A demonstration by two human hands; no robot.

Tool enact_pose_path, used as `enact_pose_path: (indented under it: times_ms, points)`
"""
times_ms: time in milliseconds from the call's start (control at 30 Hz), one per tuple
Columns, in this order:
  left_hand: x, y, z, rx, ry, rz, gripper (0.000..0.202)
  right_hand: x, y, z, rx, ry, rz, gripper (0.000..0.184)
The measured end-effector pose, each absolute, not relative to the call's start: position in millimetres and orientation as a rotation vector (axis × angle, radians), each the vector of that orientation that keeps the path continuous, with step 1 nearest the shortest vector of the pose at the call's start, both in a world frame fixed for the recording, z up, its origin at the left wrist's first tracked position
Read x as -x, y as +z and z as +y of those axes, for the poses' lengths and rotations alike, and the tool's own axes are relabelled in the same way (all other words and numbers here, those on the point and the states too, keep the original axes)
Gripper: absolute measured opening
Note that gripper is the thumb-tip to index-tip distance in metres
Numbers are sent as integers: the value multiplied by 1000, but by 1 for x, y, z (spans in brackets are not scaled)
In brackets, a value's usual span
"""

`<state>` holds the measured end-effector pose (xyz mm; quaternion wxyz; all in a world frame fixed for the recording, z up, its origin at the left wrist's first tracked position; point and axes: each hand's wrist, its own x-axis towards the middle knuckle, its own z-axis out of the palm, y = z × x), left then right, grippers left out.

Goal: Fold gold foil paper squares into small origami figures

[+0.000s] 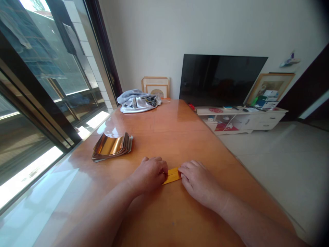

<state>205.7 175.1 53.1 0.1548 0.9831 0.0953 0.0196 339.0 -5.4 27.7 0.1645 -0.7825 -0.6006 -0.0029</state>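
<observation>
A folded strip of gold foil paper (172, 175) lies on the wooden table between my two hands, with a crease line running along its length. My left hand (152, 172) grips its left end, fingers curled and pressed together. At the other end, my right hand (196, 180) pinches the paper between thumb and fingers. Both ends of the strip are hidden under the fingers. Farther left on the table sits a stack of shiny gold foil sheets (110, 145), slightly curled up at the edges.
A bundle of light grey cloth (138, 101) rests at the far end of the table (164, 123). Beyond its right edge stand a white cabinet (267, 120) and a large television (221, 80). A glass sliding door (74, 75) runs along the left.
</observation>
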Motion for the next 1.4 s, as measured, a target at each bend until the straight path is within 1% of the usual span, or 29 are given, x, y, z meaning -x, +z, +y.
enact_pose_path:
  times_ms: [400,567,700,800,900,1033,1067,1167,1267,1400]
  points:
    - [-204,50,178,-2731,-24,445,16,-348,22,-2,2108,36,-1599,22]
    - [-205,49,178,-2727,-5,478,15,-361,16,2,2048,68,-1486,20]
    - [-205,48,178,-2717,12,474,16,-369,12,6,2057,28,-1365,20]
    - [-205,48,178,-2722,16,469,15,-368,14,8,2078,22,-1446,22]
    - [-205,49,177,-2723,-4,481,15,-365,17,8,2112,34,-1546,16]
    - [-205,50,176,-2727,-6,477,15,-364,19,9,2138,57,-1525,4]
    - [-205,50,176,-2730,-5,469,15,-364,18,10,2131,69,-1516,3]
    - [-205,50,177,-2745,23,455,16,-365,17,11,2076,121,-1495,8]
    - [-204,49,177,-2714,56,418,17,-363,16,10,1974,235,-1445,10]
    - [-205,46,176,-2456,14,389,13,-359,18,8,1805,421,-1320,8]
